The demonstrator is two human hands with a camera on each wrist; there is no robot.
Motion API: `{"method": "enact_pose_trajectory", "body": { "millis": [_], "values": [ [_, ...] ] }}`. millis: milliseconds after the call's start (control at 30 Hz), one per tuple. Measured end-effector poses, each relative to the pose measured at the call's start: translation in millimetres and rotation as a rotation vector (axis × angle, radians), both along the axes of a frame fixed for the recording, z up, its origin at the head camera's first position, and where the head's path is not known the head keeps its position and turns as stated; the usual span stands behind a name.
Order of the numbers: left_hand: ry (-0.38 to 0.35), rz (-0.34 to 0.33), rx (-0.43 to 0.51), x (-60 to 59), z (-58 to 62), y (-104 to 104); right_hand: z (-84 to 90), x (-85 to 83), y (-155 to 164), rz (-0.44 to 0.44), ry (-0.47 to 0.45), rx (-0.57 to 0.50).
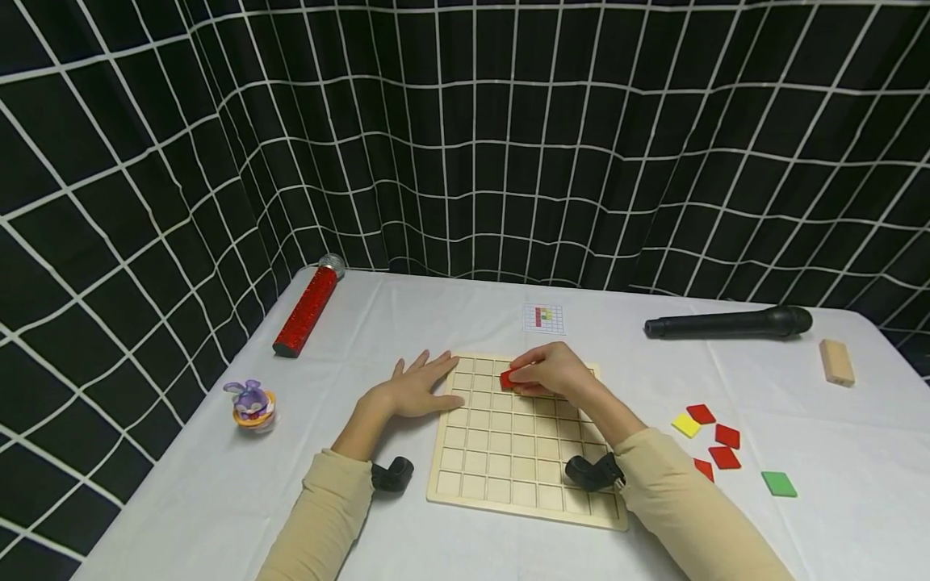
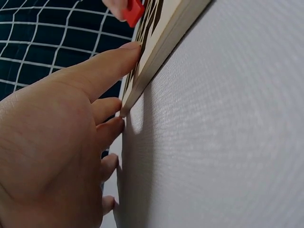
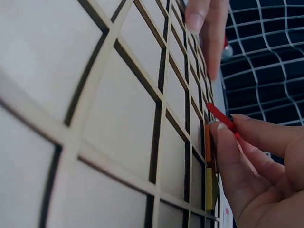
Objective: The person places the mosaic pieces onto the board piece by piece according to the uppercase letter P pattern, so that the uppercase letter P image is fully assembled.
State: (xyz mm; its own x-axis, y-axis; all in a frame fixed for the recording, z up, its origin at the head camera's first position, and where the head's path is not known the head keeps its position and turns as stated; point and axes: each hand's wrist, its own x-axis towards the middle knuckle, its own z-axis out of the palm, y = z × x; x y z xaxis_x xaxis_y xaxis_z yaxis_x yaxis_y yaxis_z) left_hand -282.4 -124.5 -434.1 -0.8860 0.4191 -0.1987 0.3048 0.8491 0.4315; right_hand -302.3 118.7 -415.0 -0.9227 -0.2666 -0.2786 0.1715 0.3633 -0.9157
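A person sits at a desk point(image 1: 450, 315) covered in white cloth, both forearms in beige sleeves. The right hand point(image 1: 554, 373) pinches a small flat red square tile point(image 1: 507, 378) between thumb and curled fingers point(image 3: 237, 156), holding it tilted over the upper rows of a pale wooden board cut into a grid of square cells point(image 1: 508, 452). An orange and a yellow tile already sit in cells just under it. The left hand point(image 1: 417, 387) lies flat with straight, spread fingers point(image 2: 102, 69), its tips touching the board's upper left edge. To the right of the board lie loose red tiles point(image 1: 715, 436), a yellow tile point(image 1: 686, 424) and a green tile point(image 1: 779, 483).
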Motion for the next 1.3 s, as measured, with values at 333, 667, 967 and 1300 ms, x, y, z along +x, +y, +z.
{"method": "enact_pose_trajectory", "body": {
  "millis": [333,667,967,1300],
  "values": [
    [0.004,0.007,-0.001,-1.2,-0.6,0.5,4.3,1.8,-7.4,-0.037,0.022,0.045],
    [0.007,0.003,-0.001,-2.0,2.4,1.0,9.3,6.4,-5.2,-0.018,0.046,0.083],
    [0.003,-0.005,0.010,-0.8,2.6,0.8,8.1,6.2,-5.7,-0.040,0.023,0.054],
    [0.001,0.005,0.011,1.1,0.9,0.6,8.5,7.8,-2.8,-0.039,0.015,0.015]
  ]
}}
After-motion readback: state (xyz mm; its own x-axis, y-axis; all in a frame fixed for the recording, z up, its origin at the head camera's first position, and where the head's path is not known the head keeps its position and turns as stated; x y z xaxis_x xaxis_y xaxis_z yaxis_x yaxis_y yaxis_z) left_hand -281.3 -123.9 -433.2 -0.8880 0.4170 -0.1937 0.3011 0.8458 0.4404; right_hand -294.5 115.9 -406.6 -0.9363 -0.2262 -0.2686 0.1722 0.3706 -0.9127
